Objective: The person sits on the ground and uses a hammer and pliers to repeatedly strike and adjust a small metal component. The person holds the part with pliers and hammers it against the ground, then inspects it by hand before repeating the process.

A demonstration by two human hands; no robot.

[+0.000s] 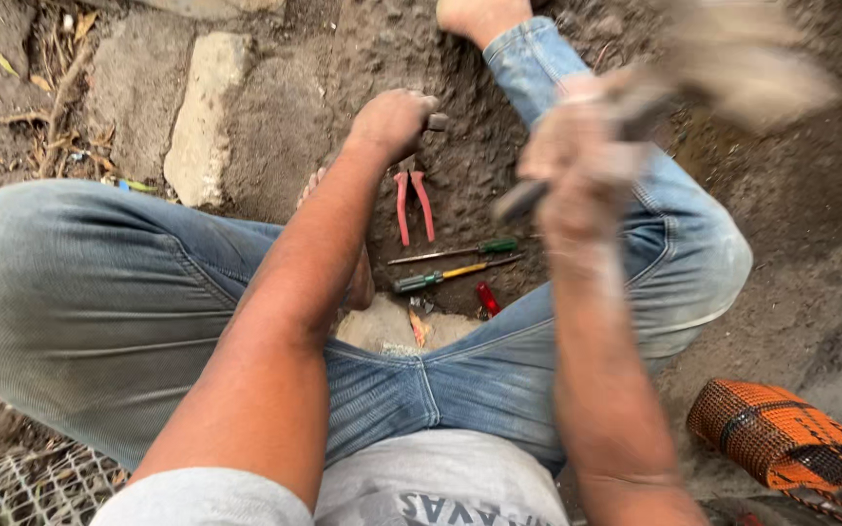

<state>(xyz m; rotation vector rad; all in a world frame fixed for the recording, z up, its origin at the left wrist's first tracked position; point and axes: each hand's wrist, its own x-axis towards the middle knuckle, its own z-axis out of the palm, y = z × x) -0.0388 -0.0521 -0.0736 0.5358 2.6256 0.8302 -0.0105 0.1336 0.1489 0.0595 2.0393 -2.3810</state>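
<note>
Down at the dug soil between our knees, our left hand [392, 122] is fisted tight around a small dark chisel-like tool [435, 122], its tip set to the dirt just above the red-handled pliers [413, 203]. Our right hand [577, 146] is clamped on a hammer handle [538, 190], raised and blurred to the right of those pliers, the head [743, 68] too smeared to make out. We judge the strike wants a steady left wrist and a square blow. Two screwdrivers [450, 265] lie just below the pliers; an orange woven bag [777, 433] sits well off to their right.
</note>
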